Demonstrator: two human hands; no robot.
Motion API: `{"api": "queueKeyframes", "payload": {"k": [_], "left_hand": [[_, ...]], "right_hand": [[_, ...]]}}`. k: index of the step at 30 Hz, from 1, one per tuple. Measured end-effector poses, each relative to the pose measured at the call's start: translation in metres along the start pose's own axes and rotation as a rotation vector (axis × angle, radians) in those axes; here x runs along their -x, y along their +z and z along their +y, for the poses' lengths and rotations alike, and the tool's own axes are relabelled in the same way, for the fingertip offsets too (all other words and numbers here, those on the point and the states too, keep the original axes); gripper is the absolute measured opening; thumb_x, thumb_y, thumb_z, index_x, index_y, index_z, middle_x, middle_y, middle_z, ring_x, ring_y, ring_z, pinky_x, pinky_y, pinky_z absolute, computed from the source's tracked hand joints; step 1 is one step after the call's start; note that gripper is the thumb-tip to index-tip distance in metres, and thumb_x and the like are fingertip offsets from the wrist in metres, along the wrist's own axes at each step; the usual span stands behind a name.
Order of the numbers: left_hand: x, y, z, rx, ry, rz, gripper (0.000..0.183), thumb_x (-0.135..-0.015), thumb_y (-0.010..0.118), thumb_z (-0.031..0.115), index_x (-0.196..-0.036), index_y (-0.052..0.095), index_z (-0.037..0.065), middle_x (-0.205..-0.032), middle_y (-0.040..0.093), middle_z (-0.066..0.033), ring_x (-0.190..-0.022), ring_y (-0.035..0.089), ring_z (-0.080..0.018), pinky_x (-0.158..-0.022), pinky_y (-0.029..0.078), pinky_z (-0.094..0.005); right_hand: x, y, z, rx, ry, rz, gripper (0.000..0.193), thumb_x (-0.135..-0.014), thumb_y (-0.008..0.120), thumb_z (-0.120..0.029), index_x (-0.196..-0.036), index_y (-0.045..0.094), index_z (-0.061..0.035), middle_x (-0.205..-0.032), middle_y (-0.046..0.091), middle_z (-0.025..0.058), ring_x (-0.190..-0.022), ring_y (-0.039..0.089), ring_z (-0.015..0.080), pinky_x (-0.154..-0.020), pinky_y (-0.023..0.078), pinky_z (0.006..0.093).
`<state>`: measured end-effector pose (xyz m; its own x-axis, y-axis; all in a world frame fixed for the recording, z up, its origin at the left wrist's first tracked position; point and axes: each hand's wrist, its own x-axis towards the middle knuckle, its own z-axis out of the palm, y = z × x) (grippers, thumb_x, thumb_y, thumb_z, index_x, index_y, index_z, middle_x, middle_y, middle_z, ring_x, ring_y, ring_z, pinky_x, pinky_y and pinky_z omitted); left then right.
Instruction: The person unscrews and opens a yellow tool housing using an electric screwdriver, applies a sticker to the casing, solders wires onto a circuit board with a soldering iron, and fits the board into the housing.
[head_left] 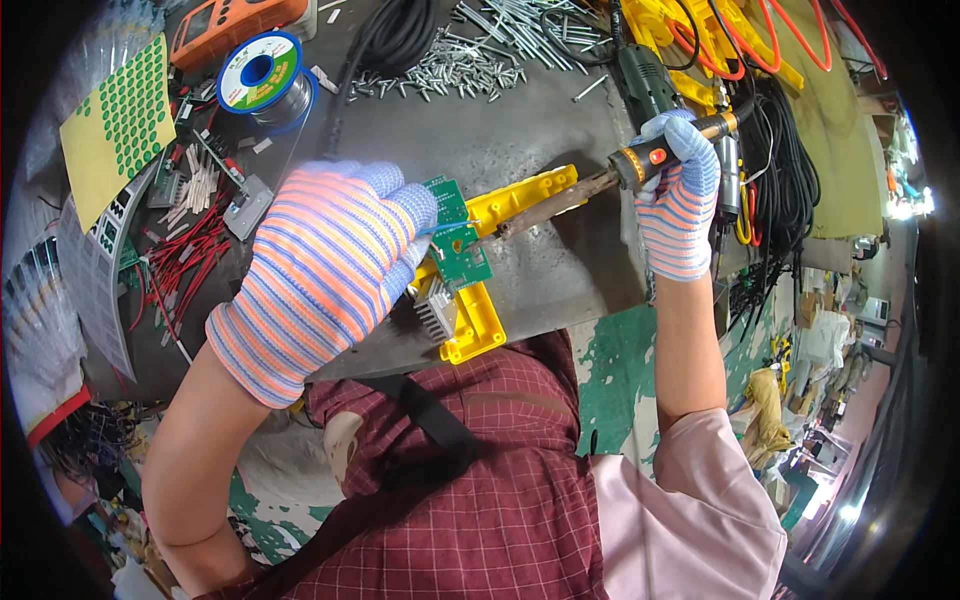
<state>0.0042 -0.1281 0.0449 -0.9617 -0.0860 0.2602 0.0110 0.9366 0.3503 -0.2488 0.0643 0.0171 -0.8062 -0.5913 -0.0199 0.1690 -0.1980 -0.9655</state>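
Observation:
My right hand [680, 195], in a striped knit glove, grips the black handle of a soldering iron [630, 165]. The iron's long, dull metal shaft points left and down, with its tip at a green circuit board [462, 255]. My left hand [325, 265], gloved alike, is closed at the board's left side. From its fingertips a thin blue wire [452, 228] runs onto the board; the finger pads are hidden. Under the board lies a yellow plastic housing [482, 322], open like a tray, with a finned metal heat sink [434, 312] beside the board.
A solder spool [262, 85] stands at the far left, near an orange meter [225, 30]. Loose screws [450, 70] lie at the back. Red wires [180, 265] and a green-dotted sticker sheet [125, 125] are on the left. A dark green power tool [645, 80] and black cables [785, 170] sit right.

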Motion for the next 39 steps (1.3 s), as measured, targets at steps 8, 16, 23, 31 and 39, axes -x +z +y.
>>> {"api": "queueKeyframes", "payload": {"k": [8,16,23,31,39], "left_hand": [[0.001,-0.001,0.002,0.017,-0.047,-0.037,0.013,-0.078,0.071,0.015,-0.087,0.065,0.007,-0.078,0.06,-0.0117,-0.075,0.06,-0.0335,-0.072,0.047,-0.0428],[0.001,-0.002,0.003,0.001,-0.053,-0.054,0.014,-0.077,0.071,0.015,-0.087,0.065,0.006,-0.079,0.06,-0.0121,-0.076,0.06,-0.0338,-0.072,0.047,-0.0429],[0.001,-0.001,0.002,0.012,-0.035,-0.034,0.014,-0.078,0.07,0.014,-0.087,0.064,0.006,-0.078,0.059,-0.0121,-0.075,0.059,-0.0337,-0.071,0.047,-0.0428],[0.004,-0.001,0.001,0.068,-0.032,-0.019,0.016,-0.077,0.072,0.014,-0.089,0.065,0.006,-0.078,0.059,-0.0118,-0.077,0.059,-0.0332,-0.071,0.047,-0.0429],[0.025,-0.01,0.007,0.298,-0.149,0.136,0.024,-0.069,0.08,0.011,-0.089,0.066,0.008,-0.09,0.063,-0.0104,-0.084,0.06,-0.0302,-0.075,0.047,-0.0397]], "right_hand": [[0.003,0.022,-0.001,0.04,-0.075,0.088,0.016,-0.088,0.068,-0.023,-0.085,0.064,-0.008,-0.068,0.06,0.0007,-0.047,0.048,0.0059,-0.043,0.036,0.0201],[0.006,0.025,-0.005,0.034,-0.004,0.124,0.019,-0.089,0.068,-0.026,-0.085,0.064,-0.0081,-0.066,0.06,0.0005,-0.046,0.048,0.006,-0.042,0.035,0.0195],[0.008,0.028,-0.003,0.045,0.0,0.134,0.019,-0.089,0.068,-0.026,-0.086,0.064,-0.0076,-0.064,0.059,0.0004,-0.046,0.05,0.0066,-0.042,0.035,0.0197],[0.007,0.022,-0.003,0.068,0.028,0.119,0.02,-0.09,0.068,-0.026,-0.086,0.063,-0.0068,-0.062,0.058,0.0002,-0.045,0.049,0.0068,-0.04,0.035,0.02],[0.005,0.022,0.002,0.046,0.043,0.106,0.02,-0.09,0.069,-0.027,-0.085,0.063,-0.0074,-0.061,0.058,0.0003,-0.044,0.05,0.007,-0.04,0.036,0.0204]]}}
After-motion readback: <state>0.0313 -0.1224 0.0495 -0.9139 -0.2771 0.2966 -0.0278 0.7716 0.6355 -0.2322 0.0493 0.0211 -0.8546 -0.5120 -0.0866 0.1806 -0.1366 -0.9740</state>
